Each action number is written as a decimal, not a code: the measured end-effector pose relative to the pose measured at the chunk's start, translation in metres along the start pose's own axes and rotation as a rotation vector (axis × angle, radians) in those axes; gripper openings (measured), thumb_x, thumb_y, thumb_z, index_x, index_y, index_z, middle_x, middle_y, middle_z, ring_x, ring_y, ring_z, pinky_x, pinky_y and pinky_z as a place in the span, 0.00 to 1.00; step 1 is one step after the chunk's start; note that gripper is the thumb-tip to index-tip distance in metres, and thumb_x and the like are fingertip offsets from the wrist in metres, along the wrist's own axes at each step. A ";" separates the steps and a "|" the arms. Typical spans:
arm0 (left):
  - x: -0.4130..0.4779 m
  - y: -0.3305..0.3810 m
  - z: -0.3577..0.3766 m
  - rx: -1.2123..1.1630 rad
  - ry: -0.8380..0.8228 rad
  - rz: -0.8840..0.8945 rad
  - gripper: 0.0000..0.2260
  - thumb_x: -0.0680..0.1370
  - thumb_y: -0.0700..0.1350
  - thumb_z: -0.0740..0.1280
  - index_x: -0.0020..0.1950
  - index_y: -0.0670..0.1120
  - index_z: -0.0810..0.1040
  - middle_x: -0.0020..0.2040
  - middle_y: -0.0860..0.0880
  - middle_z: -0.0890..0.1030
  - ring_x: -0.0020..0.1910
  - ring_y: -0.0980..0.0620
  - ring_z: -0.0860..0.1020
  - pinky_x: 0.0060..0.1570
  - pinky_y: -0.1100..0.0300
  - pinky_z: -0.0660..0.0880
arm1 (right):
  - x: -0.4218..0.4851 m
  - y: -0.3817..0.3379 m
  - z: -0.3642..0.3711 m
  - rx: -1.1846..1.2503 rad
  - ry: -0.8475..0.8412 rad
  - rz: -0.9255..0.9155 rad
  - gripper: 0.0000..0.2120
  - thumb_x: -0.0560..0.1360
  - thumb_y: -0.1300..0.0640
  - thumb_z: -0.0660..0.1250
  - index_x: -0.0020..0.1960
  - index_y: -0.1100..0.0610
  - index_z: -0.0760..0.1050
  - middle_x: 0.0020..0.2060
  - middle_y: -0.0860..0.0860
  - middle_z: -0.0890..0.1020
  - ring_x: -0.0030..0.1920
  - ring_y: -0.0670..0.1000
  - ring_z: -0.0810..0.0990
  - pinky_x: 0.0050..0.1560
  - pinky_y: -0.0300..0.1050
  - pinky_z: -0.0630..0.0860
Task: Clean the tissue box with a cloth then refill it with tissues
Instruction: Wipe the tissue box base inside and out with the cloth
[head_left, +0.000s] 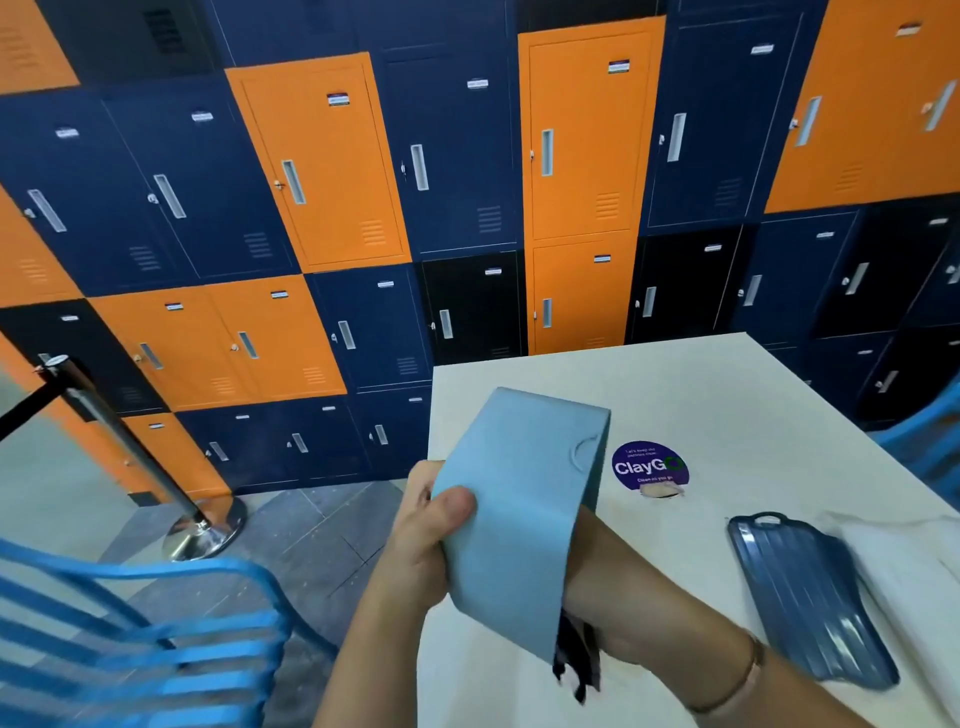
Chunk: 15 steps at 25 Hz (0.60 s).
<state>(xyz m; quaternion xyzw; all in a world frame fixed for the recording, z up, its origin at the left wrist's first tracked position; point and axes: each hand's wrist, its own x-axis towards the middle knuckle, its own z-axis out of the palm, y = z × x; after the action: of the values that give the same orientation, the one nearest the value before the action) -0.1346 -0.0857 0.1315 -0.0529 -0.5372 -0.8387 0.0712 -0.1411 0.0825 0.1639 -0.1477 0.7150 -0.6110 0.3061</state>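
Note:
I hold a light blue tissue box up over the near left corner of the white table. My left hand grips its left side, thumb pressed on the front face. My right forearm goes into the box's open end, and the right hand itself is hidden inside. A dark cloth hangs out of that opening beside my wrist. The box's dark blue ribbed lid lies flat on the table to the right. White tissues lie just beyond the lid at the right edge.
A round purple sticker is on the table behind the box. A blue slatted chair stands at the lower left, another chair at the right edge. A chrome stanchion post stands on the floor before a wall of orange and navy lockers.

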 end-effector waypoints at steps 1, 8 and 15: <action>-0.003 -0.006 0.005 0.038 0.059 -0.030 0.45 0.49 0.66 0.84 0.54 0.38 0.80 0.49 0.37 0.81 0.43 0.43 0.82 0.44 0.50 0.77 | -0.002 0.002 -0.002 0.174 -0.014 0.022 0.08 0.78 0.61 0.68 0.52 0.63 0.83 0.49 0.62 0.86 0.45 0.58 0.84 0.46 0.50 0.79; -0.014 -0.037 0.004 -0.138 0.346 -0.157 0.35 0.56 0.68 0.80 0.55 0.47 0.87 0.58 0.40 0.85 0.55 0.42 0.84 0.49 0.50 0.82 | -0.018 0.016 -0.044 0.588 0.155 -0.083 0.09 0.79 0.59 0.67 0.53 0.63 0.83 0.50 0.62 0.86 0.44 0.57 0.86 0.42 0.47 0.83; -0.017 -0.056 -0.028 -0.126 0.754 -0.134 0.34 0.62 0.69 0.77 0.60 0.49 0.84 0.63 0.40 0.83 0.64 0.35 0.79 0.65 0.33 0.70 | 0.045 0.139 -0.134 -0.329 0.659 -0.158 0.10 0.85 0.57 0.60 0.50 0.44 0.73 0.43 0.44 0.80 0.45 0.51 0.80 0.46 0.40 0.73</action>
<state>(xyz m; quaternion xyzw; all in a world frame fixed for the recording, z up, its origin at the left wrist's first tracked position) -0.1281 -0.0873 0.0666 0.2899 -0.4232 -0.8335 0.2052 -0.2362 0.1903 0.0271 -0.0449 0.8503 -0.5242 -0.0163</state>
